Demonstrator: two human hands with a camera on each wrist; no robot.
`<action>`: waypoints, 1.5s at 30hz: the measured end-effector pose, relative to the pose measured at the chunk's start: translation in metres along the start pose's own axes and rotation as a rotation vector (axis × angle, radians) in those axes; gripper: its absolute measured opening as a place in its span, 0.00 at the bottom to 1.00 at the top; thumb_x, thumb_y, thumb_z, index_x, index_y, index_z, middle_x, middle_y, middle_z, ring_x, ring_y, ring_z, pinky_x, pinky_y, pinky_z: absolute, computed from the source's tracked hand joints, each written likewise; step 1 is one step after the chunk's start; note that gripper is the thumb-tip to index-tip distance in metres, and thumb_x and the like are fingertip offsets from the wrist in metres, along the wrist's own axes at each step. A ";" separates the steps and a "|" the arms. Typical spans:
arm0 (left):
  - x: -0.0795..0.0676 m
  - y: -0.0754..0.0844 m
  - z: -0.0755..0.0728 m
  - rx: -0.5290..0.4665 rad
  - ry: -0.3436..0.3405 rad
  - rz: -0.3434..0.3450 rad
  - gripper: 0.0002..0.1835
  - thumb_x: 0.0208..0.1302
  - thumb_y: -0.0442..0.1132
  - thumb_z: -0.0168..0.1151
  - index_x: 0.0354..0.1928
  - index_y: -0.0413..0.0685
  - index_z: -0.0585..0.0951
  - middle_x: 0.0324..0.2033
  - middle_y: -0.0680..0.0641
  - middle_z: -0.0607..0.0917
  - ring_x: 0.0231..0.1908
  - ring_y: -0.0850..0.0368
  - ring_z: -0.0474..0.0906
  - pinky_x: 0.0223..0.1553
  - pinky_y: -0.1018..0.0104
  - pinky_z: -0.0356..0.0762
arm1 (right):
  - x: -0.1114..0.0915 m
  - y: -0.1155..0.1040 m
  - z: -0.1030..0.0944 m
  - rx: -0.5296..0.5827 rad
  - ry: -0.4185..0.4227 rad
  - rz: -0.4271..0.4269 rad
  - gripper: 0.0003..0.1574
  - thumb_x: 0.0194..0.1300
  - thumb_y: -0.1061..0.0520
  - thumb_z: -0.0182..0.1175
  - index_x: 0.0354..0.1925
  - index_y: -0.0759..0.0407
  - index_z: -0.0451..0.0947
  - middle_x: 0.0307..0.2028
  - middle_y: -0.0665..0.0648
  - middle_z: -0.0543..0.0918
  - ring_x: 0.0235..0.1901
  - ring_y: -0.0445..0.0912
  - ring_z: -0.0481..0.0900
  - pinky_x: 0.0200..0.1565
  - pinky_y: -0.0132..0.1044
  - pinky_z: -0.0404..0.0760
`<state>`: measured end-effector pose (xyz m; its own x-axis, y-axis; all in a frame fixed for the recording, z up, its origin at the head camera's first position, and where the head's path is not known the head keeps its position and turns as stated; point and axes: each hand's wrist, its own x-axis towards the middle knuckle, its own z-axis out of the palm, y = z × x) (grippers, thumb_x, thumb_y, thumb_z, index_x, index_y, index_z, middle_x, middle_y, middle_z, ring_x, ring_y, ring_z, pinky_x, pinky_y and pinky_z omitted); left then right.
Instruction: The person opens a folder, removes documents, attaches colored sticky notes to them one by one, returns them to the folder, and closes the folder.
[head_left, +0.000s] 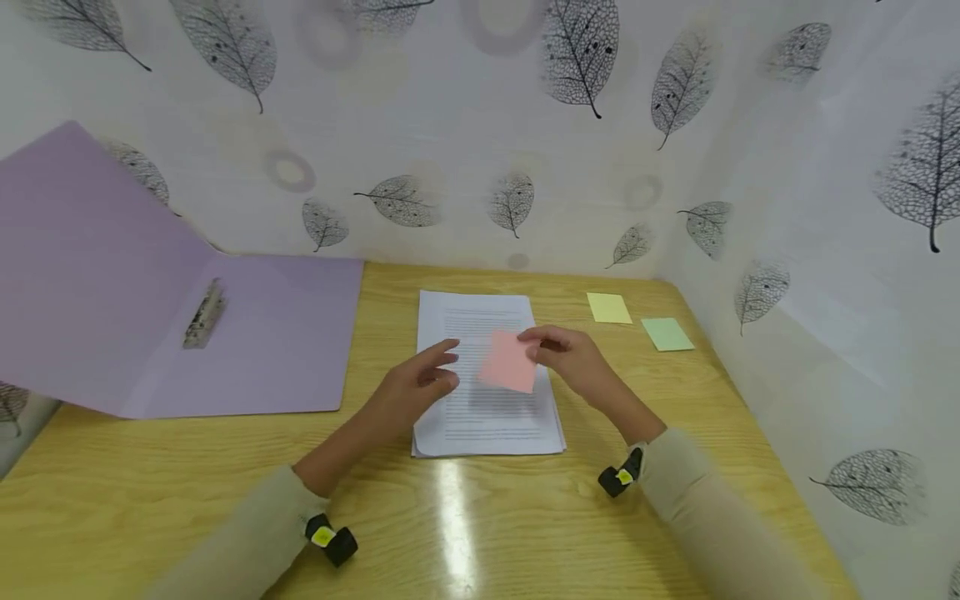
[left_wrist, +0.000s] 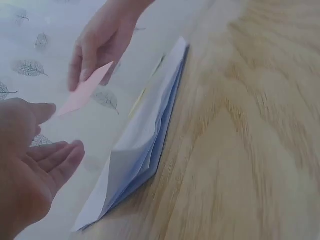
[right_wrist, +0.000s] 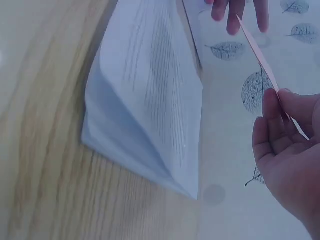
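Note:
A pink sticky note (head_left: 508,363) is pinched at its right edge between the thumb and fingers of my right hand (head_left: 573,360). It is held above a stack of printed paper (head_left: 480,425), covering part of the text in the head view. My left hand (head_left: 412,382) reaches over the stack's left side, fingers spread and nothing in them, a short gap from the note. In the left wrist view, the note (left_wrist: 82,95) slants between both hands. From the right wrist, the note (right_wrist: 260,55) appears nearly edge-on, and the paper stack (right_wrist: 150,100) has a lifted, curling corner.
An open purple folder (head_left: 277,342) with a metal clip (head_left: 205,315) lies at the left, its cover raised against the wall. Yellow (head_left: 609,308) and green (head_left: 667,334) sticky notes lie at the back right of the wooden table (head_left: 390,517). Leaf-patterned walls border the back and right.

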<state>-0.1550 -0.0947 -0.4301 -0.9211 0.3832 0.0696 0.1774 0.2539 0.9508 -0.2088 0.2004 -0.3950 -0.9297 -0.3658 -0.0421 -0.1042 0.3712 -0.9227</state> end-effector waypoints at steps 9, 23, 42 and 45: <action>0.003 -0.002 0.017 -0.193 -0.076 0.018 0.25 0.75 0.42 0.59 0.71 0.49 0.72 0.57 0.42 0.82 0.49 0.52 0.83 0.55 0.51 0.82 | 0.003 -0.013 0.032 -0.032 -0.041 -0.070 0.14 0.72 0.56 0.62 0.53 0.54 0.85 0.53 0.55 0.85 0.53 0.47 0.83 0.55 0.45 0.83; 0.002 -0.005 0.025 -0.290 0.067 -0.017 0.17 0.71 0.33 0.61 0.61 0.44 0.80 0.38 0.40 0.82 0.40 0.53 0.86 0.49 0.51 0.85 | -0.002 -0.010 0.048 -0.383 0.086 -0.409 0.19 0.67 0.58 0.67 0.56 0.60 0.83 0.60 0.57 0.77 0.58 0.53 0.76 0.55 0.49 0.79; 0.002 -0.003 0.013 -0.151 0.101 0.069 0.22 0.75 0.42 0.59 0.68 0.57 0.76 0.45 0.45 0.84 0.41 0.53 0.81 0.44 0.51 0.83 | -0.009 -0.010 0.051 -0.143 0.051 -0.278 0.12 0.71 0.57 0.64 0.52 0.56 0.83 0.47 0.55 0.81 0.43 0.45 0.81 0.48 0.46 0.84; 0.002 -0.003 0.009 -0.159 0.142 0.085 0.23 0.75 0.42 0.59 0.69 0.56 0.75 0.48 0.45 0.83 0.42 0.53 0.80 0.46 0.48 0.83 | -0.010 -0.010 0.051 -0.021 -0.005 -0.209 0.09 0.71 0.58 0.63 0.48 0.57 0.83 0.43 0.57 0.84 0.41 0.44 0.83 0.46 0.51 0.85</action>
<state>-0.1547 -0.0864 -0.4353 -0.9466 0.2659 0.1823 0.2097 0.0784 0.9746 -0.1801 0.1571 -0.4048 -0.8852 -0.4412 0.1477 -0.3025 0.3045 -0.9032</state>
